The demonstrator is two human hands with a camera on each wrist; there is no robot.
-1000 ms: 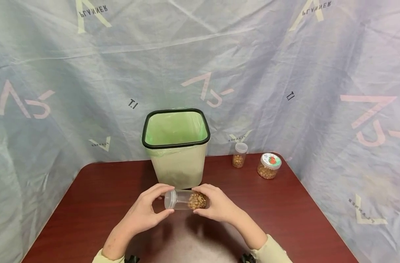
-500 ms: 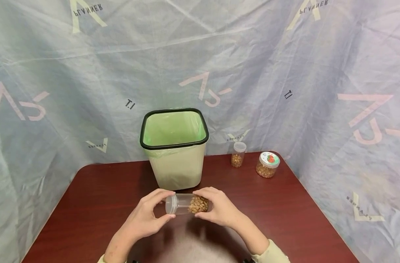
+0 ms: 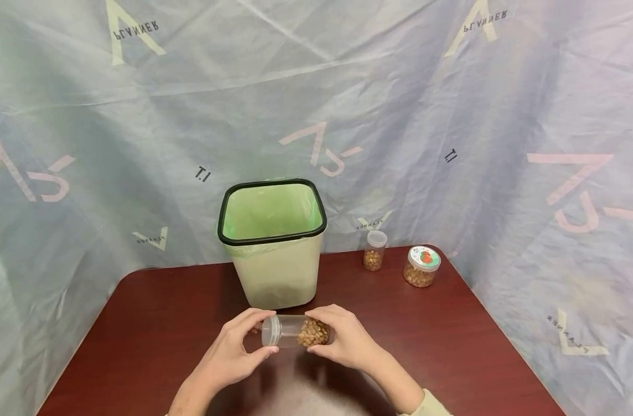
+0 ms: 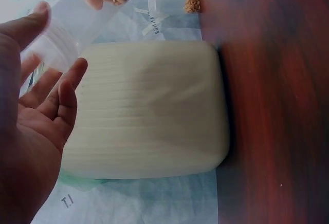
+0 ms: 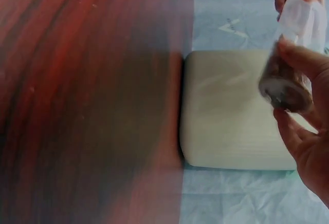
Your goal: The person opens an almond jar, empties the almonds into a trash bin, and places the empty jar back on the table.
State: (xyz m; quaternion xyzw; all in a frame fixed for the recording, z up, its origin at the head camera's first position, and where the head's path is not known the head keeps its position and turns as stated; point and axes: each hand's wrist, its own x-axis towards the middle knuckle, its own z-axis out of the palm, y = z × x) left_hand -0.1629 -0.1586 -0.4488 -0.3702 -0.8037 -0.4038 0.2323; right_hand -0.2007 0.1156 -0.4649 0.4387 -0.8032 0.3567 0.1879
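Held sideways between both hands is a clear plastic jar (image 3: 291, 331) with a whitish translucent lid (image 3: 271, 330) at its left end. Brown nut-like pieces (image 3: 313, 333) are gathered toward its right end. My left hand (image 3: 230, 349) pinches the lid between thumb and fingers. With thumb and fingers, my right hand (image 3: 346, 340) grips the base end. In the right wrist view the jar (image 5: 288, 75) appears tilted, its dark base toward the camera. The left wrist view shows the lid (image 4: 55, 47) between thumb and fingertips. The jar hangs above the table, in front of the bin.
A cream bin (image 3: 277, 274) with a black rim and green liner stands behind the hands. At the back right are a lidded narrow jar (image 3: 373, 254) and a wider jar (image 3: 421, 267) with a printed lid, both holding brown pieces. A printed grey cloth (image 3: 244, 127) hangs behind the red-brown table (image 3: 155, 323).
The head view has shifted slightly, so the whole scene sits a little lower and further left. Both hands keep their hold on the jar, which stays sideways.
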